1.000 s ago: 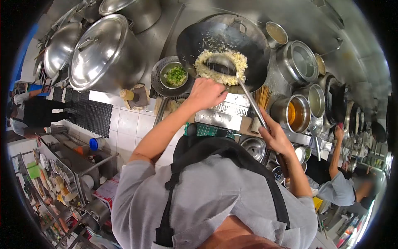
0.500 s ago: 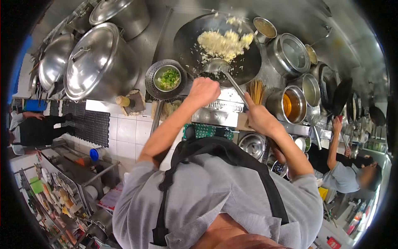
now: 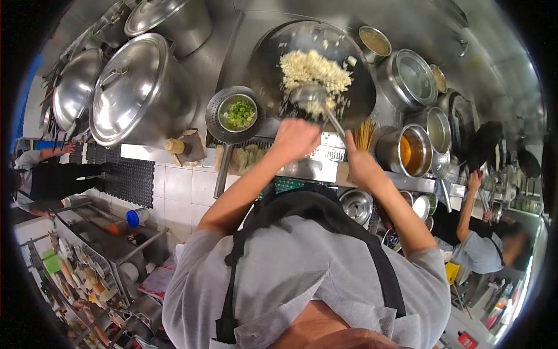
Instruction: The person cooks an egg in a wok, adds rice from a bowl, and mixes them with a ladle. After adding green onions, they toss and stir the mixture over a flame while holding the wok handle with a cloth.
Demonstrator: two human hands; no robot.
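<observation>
My left hand (image 3: 296,139) is closed in a fist at the near rim of a big dark wok (image 3: 360,93); the part of the rim or handle inside the fist is hidden. My right hand (image 3: 366,168) wraps round the handle of a metal ladle (image 3: 333,118). The ladle's bowl is down in the wok, at the near side of a heap of pale yellowish fried rice (image 3: 314,67). Some grains are blurred by motion. Left of the wok, a small metal bowl of chopped green onion (image 3: 239,113) sits in a perforated strainer (image 3: 212,119).
Large lidded pots (image 3: 131,87) stand at left. On the right are a pot of amber liquid (image 3: 414,150), a bamboo brush (image 3: 364,135) and several metal containers. One person (image 3: 476,250) works at right, another (image 3: 43,180) at far left.
The wok and my left hand have shifted slightly right and nearer to me. Tossed rice has dropped back into the wok. My right hand and the ladle have moved a little toward me.
</observation>
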